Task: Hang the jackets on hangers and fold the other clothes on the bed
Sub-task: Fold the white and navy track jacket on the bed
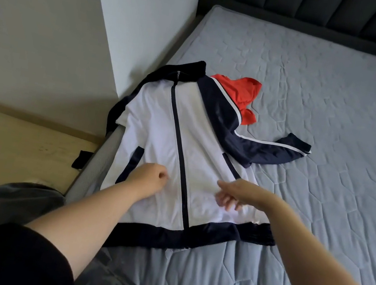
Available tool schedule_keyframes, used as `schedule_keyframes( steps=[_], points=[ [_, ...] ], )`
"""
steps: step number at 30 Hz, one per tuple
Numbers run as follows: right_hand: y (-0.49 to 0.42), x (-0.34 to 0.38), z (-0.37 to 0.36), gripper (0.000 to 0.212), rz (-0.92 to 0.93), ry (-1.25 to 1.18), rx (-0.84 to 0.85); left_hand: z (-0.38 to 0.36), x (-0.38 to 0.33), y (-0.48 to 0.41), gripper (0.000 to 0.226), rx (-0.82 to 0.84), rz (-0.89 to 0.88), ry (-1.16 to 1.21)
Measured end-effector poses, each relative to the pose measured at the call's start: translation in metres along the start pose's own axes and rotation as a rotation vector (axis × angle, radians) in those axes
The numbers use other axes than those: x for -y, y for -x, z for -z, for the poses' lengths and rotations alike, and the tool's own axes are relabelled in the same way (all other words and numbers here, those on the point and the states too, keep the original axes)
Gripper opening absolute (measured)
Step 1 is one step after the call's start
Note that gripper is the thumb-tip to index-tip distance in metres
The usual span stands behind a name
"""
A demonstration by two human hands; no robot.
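A white and navy zip jacket (160, 123) lies front up on the grey quilted bed (310, 112), zipped shut, collar toward the wall. Its right sleeve stretches across the mattress; the left sleeve hangs over the bed's left edge. A red garment (241, 91) lies crumpled partly under the jacket's shoulder. My left hand (149, 177) rests on the lower white panel left of the zip with fingers curled; whether it pinches fabric is unclear. My right hand (235, 194) hovers over the lower right panel, fingers loosely spread and pointing down.
A white wall corner (115, 32) stands close to the bed's left side, with pale wooden floor (22, 140) below it. A dark padded headboard (325, 14) runs along the far end. Bare mattress lies right of the jacket.
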State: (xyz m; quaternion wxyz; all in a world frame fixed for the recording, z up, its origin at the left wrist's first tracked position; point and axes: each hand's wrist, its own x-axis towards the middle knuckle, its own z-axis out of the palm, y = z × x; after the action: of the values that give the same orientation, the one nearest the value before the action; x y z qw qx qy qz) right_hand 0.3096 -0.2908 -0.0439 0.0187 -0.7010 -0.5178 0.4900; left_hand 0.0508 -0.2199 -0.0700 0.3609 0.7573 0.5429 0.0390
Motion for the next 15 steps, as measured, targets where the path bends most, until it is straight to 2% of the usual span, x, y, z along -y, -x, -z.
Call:
schedule_keyframes(
  steps=[1,2,3,5,6,7,9,11,12,13,15],
  points=[
    [-0.006,0.005,-0.008,0.041,0.065,-0.024,-0.207,0.003,0.008,-0.002,0.023,-0.111,-0.046,-0.099],
    [-0.015,0.007,-0.017,0.033,0.103,0.102,-0.394,0.006,0.015,-0.004,0.028,-0.154,-0.072,-0.161],
    [-0.024,0.010,-0.028,0.032,0.110,0.285,-0.485,0.008,0.022,-0.006,0.034,-0.151,-0.059,-0.208],
    [-0.038,0.007,-0.049,0.052,0.033,0.551,-0.419,0.013,0.038,-0.006,0.041,-0.136,0.062,-0.257],
    [-0.045,0.005,-0.056,0.057,-0.039,0.575,-0.393,0.017,0.046,-0.005,0.040,-0.150,0.134,-0.243],
    [-0.050,0.005,-0.062,0.058,-0.089,0.545,-0.433,0.019,0.054,-0.003,0.037,-0.188,0.180,-0.203],
    [-0.058,0.012,-0.070,0.053,-0.115,0.448,-0.632,0.023,0.067,0.001,0.031,-0.289,0.195,-0.122],
    [-0.061,0.030,-0.077,0.042,-0.017,0.452,-0.812,0.024,0.073,0.003,0.034,-0.370,0.225,-0.103],
    [-0.064,0.037,-0.080,0.039,0.060,0.453,-0.835,0.026,0.074,0.001,0.038,-0.403,0.268,-0.080],
    [-0.068,0.044,-0.083,0.039,0.133,0.446,-0.812,0.028,0.073,-0.001,0.040,-0.422,0.318,-0.036],
    [-0.074,0.059,-0.088,0.048,0.227,0.423,-0.701,0.032,0.068,-0.007,0.030,-0.435,0.376,0.057]
  ],
)
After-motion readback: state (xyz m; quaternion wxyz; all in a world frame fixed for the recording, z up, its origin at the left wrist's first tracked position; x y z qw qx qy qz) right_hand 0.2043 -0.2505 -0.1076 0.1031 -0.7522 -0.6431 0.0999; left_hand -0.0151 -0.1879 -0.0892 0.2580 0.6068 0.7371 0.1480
